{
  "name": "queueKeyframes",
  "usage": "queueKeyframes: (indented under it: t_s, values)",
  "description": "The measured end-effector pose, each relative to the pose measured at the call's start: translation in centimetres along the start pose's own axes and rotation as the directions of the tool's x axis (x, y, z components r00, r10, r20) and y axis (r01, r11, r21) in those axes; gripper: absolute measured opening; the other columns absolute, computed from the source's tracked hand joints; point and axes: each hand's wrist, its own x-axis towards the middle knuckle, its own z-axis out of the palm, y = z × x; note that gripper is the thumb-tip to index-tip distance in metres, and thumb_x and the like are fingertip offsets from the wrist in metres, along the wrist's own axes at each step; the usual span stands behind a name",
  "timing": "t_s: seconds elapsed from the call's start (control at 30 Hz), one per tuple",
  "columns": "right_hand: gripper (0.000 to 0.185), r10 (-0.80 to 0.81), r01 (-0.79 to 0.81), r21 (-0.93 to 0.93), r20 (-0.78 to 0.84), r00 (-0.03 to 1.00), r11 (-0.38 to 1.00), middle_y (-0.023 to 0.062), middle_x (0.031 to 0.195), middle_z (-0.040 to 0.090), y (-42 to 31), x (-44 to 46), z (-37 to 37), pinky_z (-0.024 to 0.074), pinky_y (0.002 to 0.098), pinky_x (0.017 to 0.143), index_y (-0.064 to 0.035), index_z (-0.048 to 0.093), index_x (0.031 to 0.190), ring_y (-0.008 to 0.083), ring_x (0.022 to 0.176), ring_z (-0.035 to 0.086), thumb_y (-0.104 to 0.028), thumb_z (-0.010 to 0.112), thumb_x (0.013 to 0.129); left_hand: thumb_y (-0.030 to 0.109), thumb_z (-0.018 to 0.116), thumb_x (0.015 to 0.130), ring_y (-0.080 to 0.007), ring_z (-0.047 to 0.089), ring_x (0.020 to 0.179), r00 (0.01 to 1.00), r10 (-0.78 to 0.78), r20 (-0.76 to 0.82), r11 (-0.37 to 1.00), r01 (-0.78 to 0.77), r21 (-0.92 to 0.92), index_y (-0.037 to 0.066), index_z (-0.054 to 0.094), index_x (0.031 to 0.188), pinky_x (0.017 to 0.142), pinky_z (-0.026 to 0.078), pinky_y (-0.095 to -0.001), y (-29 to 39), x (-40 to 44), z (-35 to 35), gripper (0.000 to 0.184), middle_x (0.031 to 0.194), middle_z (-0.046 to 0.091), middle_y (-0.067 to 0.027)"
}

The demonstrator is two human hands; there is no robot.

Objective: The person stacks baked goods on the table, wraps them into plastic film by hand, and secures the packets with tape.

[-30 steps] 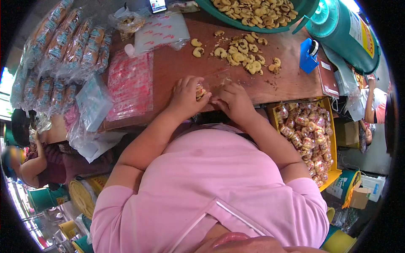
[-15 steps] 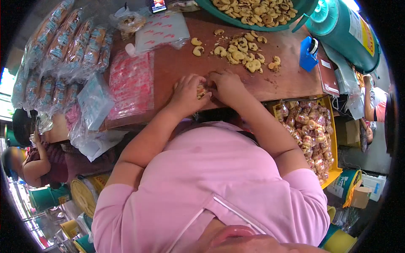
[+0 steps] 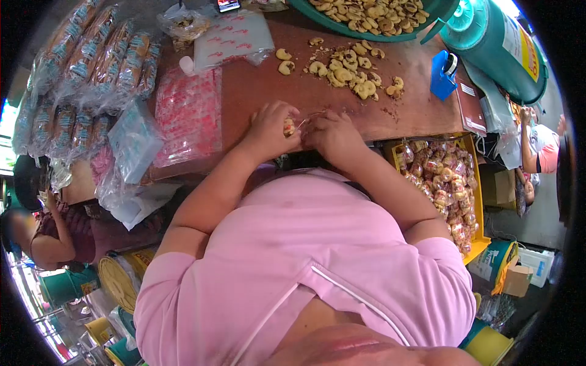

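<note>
My left hand [image 3: 271, 127] is closed around a small clear bag of cookies [image 3: 289, 127] at the table's near edge. Its fingers cover most of the bag. My right hand [image 3: 331, 133] pinches the loose plastic end, which stretches between both hands. Beyond them, loose curled cookies [image 3: 343, 74] lie in a pile with crumbs. A teal basin [image 3: 366, 38] at the far edge holds many more of these cookies. Flat printed plastic bags [image 3: 188, 116] lie left of my left hand. Stacked in a yellow crate [image 3: 479, 213] at my right are filled cookie packs [image 3: 448, 183].
Long wrapped packs [image 3: 91, 64] are heaped at the left. A white stack of printed bags [image 3: 235, 41] lies farther back. On the right stand a blue tape dispenser [image 3: 444, 76] and a large teal bucket [image 3: 497, 52]. Another person [image 3: 52, 238] is at the left, one at the right.
My right hand has shifted slightly down and away from the left, and a stretch of clear plastic now shows between them. My left hand still grips the bag.
</note>
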Motion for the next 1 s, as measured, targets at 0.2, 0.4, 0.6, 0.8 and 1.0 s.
queueKeyframes:
  t_s: [0.2,0.4,0.6,0.8,1.0]
  values:
    - [0.026,-0.038,0.034,-0.054,-0.07,0.997,0.998,0.0015,0.111,0.068,-0.5,0.0,-1.1,0.0457,0.0446,0.095,-0.0182,0.078,0.105,0.0249,0.107,0.059,-0.028,0.072,0.081,0.025,0.077,0.074,-0.0336,0.056,0.115,0.999,0.037,0.004,0.999,-0.037,0.012,0.012,0.064,0.111,0.095,0.044,-0.0513,-0.4,-0.1,-0.4,0.041,0.115,0.062,-0.0093]
    - [0.022,-0.083,0.089,0.044,-0.13,0.988,0.995,0.0034,0.108,0.069,0.0,-0.8,1.6,0.0473,0.0434,0.095,-0.0151,0.077,0.1,0.0273,0.105,0.064,-0.025,0.074,0.081,0.026,0.078,0.074,-0.0342,0.057,0.114,0.996,0.075,0.039,0.997,-0.074,-0.034,0.013,0.064,0.111,0.095,0.044,-0.0513,-0.6,-0.3,-0.6,0.041,0.114,0.062,-0.0094]
    - [0.014,0.085,-0.086,0.374,0.019,0.996,0.923,0.0146,0.1,0.073,1.8,2.0,1.7,0.0548,0.0435,0.082,-0.0075,0.074,0.095,0.0357,0.092,0.069,-0.014,0.072,0.082,0.03,0.079,0.076,-0.0346,0.057,0.113,0.997,0.072,0.042,0.997,-0.071,-0.012,0.013,0.064,0.111,0.094,0.044,-0.0519,-0.2,-0.2,-1.0,0.042,0.114,0.062,-0.0093]
    - [0.027,0.146,-0.167,0.233,0.104,0.984,0.958,0.0176,0.098,0.072,2.7,4.6,1.5,0.0553,0.0451,0.08,-0.006,0.072,0.102,0.0382,0.09,0.069,-0.014,0.078,0.077,0.033,0.079,0.077,-0.0345,0.057,0.115,0.999,0.026,0.034,0.994,-0.029,0.104,0.013,0.064,0.113,0.096,0.044,-0.0518,0.7,-0.3,-1.2,0.044,0.116,0.062,-0.0094]
    - [0.035,0.072,-0.04,0.194,-0.161,0.984,0.98,0.0174,0.094,0.072,4.1,6.5,0.3,0.0555,0.0458,0.081,-0.0058,0.071,0.106,0.0383,0.089,0.07,-0.014,0.081,0.073,0.033,0.08,0.075,-0.0345,0.054,0.119,0.999,0.011,0.048,0.99,-0.017,0.139,0.013,0.064,0.115,0.099,0.043,-0.0522,0.7,-0.3,-0.6,0.048,0.12,0.061,-0.0091]
